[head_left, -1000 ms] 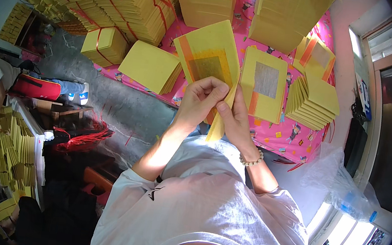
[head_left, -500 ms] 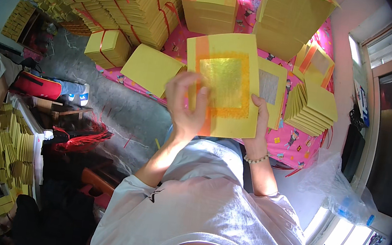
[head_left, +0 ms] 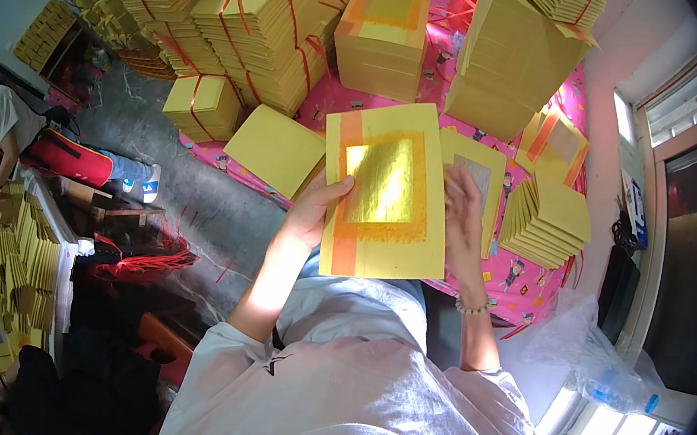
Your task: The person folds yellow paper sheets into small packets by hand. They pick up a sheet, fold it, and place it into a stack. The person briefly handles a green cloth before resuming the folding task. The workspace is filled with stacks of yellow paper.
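A yellow paper sheet (head_left: 375,251) with a shiny gold foil square and an orange strip is held up before me. My left hand (head_left: 312,213) grips its left edge, thumb on the front face and the other fingers hidden behind. At its right edge, my right hand (head_left: 466,219) is open with fingers spread and slightly blurred; whether it touches the paper I cannot tell. Behind it lies a silver-square yellow sheet (head_left: 486,156) on the pink patterned table cover (head_left: 519,278). A plain yellow stack (head_left: 277,150) is to the left, a fanned pile of folded yellow paper (head_left: 546,220) to the right.
Tall yellow paper bundles tied with red string (head_left: 259,24) stand at the back left. A block of foil-square paper (head_left: 380,43) and a taller yellow stack (head_left: 511,64) stand behind. A clear plastic bag (head_left: 600,361) hangs right. Another person (head_left: 8,123) bends over piled paper at far left.
The foil-square paper has come lower and nearer to me. My left hand has gone from loose, blurred fingers to gripping its left edge; my right hand has loosened from the right edge and spread its fingers.
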`<state>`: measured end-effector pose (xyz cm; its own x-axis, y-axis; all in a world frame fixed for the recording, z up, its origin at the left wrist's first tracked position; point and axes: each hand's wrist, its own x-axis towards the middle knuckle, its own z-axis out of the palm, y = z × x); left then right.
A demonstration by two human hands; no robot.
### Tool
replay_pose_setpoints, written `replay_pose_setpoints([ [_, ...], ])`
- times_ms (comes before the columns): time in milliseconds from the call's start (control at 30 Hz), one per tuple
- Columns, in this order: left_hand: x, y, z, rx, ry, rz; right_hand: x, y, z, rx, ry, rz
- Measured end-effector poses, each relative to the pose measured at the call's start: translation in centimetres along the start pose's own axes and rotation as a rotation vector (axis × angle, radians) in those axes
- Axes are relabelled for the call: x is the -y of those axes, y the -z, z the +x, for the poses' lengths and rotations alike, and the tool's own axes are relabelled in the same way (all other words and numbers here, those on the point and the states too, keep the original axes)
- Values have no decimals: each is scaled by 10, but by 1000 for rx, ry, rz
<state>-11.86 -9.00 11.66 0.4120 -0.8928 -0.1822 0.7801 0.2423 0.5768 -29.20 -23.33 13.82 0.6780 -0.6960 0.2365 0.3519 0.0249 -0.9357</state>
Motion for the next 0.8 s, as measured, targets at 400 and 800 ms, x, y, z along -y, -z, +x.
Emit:
replay_pose_setpoints([
  [400,5,-5,-18,44,190,-124,14,20,18,398,223,-656],
  [800,24,26,-24,142,-75,55,-16,-2,30,183,-33,-250],
])
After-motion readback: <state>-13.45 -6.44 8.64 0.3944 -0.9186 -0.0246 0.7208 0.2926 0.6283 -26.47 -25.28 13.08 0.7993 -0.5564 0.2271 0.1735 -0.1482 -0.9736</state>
